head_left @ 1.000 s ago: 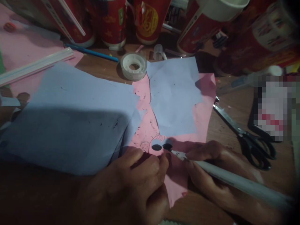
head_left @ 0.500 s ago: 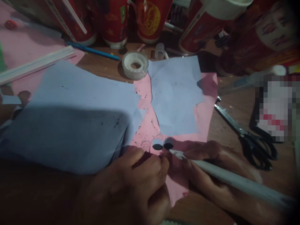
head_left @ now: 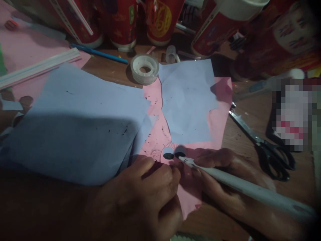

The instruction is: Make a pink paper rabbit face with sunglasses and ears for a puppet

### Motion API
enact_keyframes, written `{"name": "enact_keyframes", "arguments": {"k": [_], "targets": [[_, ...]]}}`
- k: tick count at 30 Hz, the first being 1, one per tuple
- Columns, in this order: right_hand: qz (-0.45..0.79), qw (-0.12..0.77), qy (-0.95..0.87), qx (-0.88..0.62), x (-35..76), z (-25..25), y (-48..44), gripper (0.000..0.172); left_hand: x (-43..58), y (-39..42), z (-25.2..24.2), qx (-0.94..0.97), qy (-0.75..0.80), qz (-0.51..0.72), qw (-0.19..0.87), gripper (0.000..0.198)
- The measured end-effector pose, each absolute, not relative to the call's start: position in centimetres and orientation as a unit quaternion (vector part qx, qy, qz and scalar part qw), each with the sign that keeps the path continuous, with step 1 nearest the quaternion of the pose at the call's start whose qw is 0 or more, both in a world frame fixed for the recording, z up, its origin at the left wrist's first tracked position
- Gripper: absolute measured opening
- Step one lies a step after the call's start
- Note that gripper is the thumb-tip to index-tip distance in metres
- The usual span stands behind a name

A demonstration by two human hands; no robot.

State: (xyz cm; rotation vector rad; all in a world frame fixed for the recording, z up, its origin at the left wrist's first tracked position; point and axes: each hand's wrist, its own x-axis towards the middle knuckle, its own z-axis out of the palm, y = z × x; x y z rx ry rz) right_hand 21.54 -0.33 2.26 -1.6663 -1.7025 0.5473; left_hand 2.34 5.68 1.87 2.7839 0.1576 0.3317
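The right hand [head_left: 228,195] pinches the long white pen [head_left: 240,182], which points left at a black-and-white eye [head_left: 180,154] just ahead of the curled left hand [head_left: 147,190], whose hold I can't tell

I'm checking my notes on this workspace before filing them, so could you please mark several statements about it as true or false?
1. The right hand holds a white pen. True.
2. The left hand is holding the scissors. False: the scissors lie on the table, to the right of the pink paper.
3. The roll of tape lies near one end of the blue stick. True.
4. Both eye shapes are entirely black. False: each is pale above and black below.
5. The smaller pale blue sheet lies over part of the pink paper. True.
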Motion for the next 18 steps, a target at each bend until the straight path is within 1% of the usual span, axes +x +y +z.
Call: {"name": "enact_keyframes", "arguments": {"k": [3, 9, 13, 16, 18], "targets": [[0.237, 0.361, -0.658, -0.616, 21.53, 2.29, -0.23, 0.004, 2.36, 5.68, 1.85, 0.978, 0.058, 0.118, 0.162, 0.007], [0.22, 0.327, -0.688, -0.609, 21.61, 2.47, -0.39, 0.005, 2.33, 5.75, 1.91, 0.98, 0.049, 0.112, 0.158, 0.007], [0.222, 0.333, -0.684, -0.61, 21.58, 2.68, -0.36, 0.011, 2.26, 5.77, 2.0, 0.98, 0.051, 0.112, 0.157, 0.005], [0.228, 0.304, -0.674, -0.633, 21.6, 2.92, -0.49, 0.014, 2.23, 5.91, 1.99, 0.983, 0.04, 0.106, 0.147, 0.007], [0.25, 0.32, -0.647, -0.645, 21.74, 2.95, -0.68, 0.014, 2.19, 6.04, 1.88, 0.985, 0.027, 0.108, 0.135, 0.008]]}}
